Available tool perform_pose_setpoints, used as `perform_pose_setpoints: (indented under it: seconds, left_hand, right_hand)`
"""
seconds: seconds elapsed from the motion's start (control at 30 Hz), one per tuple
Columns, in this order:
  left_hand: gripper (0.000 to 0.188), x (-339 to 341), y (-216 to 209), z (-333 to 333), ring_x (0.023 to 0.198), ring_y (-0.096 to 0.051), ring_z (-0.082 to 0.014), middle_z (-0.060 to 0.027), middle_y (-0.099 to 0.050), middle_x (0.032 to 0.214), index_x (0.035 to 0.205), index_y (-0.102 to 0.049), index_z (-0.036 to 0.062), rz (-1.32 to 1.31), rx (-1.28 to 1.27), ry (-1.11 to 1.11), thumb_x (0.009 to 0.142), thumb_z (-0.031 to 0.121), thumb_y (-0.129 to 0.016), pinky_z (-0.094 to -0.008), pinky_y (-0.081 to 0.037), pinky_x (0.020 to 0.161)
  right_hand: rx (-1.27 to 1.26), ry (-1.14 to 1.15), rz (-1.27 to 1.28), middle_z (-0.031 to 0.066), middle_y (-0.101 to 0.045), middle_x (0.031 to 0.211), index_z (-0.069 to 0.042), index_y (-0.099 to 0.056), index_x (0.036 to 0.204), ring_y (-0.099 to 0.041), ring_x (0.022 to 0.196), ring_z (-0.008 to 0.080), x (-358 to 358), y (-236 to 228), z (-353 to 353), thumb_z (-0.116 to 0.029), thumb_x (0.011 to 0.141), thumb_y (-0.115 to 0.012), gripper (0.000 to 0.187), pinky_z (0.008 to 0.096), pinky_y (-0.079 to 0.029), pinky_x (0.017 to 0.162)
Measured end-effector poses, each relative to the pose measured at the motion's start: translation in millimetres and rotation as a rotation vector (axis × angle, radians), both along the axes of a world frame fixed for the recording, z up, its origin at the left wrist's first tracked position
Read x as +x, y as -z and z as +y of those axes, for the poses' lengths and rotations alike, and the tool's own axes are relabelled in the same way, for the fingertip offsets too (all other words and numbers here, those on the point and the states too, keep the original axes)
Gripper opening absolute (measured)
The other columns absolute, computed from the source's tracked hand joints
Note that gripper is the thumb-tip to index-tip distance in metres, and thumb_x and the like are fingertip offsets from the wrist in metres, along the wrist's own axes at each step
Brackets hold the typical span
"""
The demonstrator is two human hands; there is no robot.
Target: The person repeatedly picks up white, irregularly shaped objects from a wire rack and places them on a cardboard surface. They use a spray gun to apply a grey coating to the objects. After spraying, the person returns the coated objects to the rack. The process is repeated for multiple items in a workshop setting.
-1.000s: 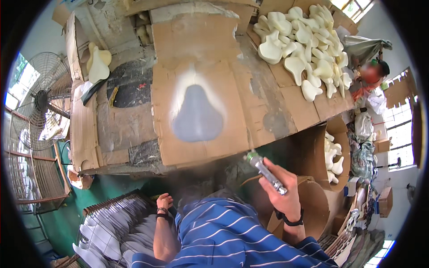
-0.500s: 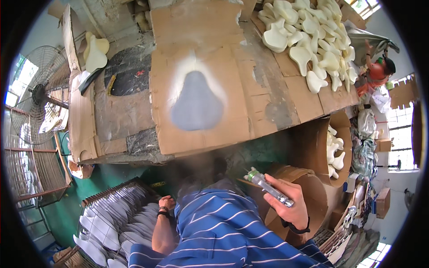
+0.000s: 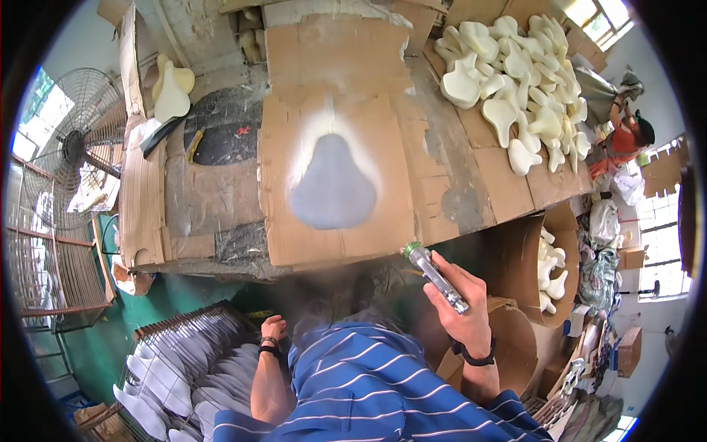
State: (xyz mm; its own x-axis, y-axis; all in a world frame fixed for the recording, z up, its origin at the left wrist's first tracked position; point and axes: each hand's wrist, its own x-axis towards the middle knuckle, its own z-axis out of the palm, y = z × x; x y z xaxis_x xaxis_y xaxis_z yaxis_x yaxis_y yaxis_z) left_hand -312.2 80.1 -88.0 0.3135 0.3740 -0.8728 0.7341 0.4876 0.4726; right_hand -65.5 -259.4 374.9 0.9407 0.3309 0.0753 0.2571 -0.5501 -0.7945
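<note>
My right hand [image 3: 468, 302] grips a metal spray gun [image 3: 436, 278] with a green tip, near the front edge of the table. Its tip points up and left toward the cardboard sheet [image 3: 294, 250]. On that sheet is a grey saddle-shaped patch [image 3: 333, 188] with a pale sprayed halo round it; whether it is a separate piece or a mark, I cannot tell. My left hand [image 3: 274, 328] hangs low beside my body, fingers loosely bent and apart, with nothing visible in it. Close by stands a wire rack [image 3: 193, 313] of grey saddle-shaped pieces [image 3: 162, 379].
Cream foam saddle shapes [image 3: 508, 66] are piled at the table's back right, and more fill a cardboard drum [image 3: 563, 221] below. A second round carton [image 3: 515, 346] stands beside my right forearm. A large fan [image 3: 74, 147] is at the left. Another person [image 3: 622, 136] works at far right.
My right hand has moved up and forward with the spray gun, toward the table edge. The table has shifted slightly down and right in view. My left hand has barely moved.
</note>
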Motion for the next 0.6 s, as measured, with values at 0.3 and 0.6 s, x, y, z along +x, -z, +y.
perform_pose_setpoints:
  seconds: [0.3,0.6]
  left_hand:
    - [0.031,-16,11,0,0.062,-0.063,-0.0194,-0.0094,-0.066,0.083,0.115,-0.062,0.0017,0.022,-0.044,0.02,0.084,-0.004,-0.059,-0.0365,-0.054,0.052]
    - [0.036,-17,41,16,0.06,-0.063,-0.0191,-0.0087,-0.065,0.081,0.119,-0.059,0.0017,-0.044,-0.035,0.029,0.084,-0.004,-0.053,-0.0335,-0.053,0.051]
  right_hand:
    - [-0.092,0.07,-0.012,0.0189,-0.067,0.09,0.004,-0.062,0.126,-0.066,0.072,0.0298,-9,0,-9,0.004,0.08,-0.072,0.047,0.0335,-0.052,0.066]
    - [-0.065,0.04,0.017,0.0193,-0.068,0.096,0.003,-0.062,0.127,-0.067,0.077,0.0327,-21,-13,-4,0.004,0.078,-0.074,0.051,0.0347,-0.053,0.07]
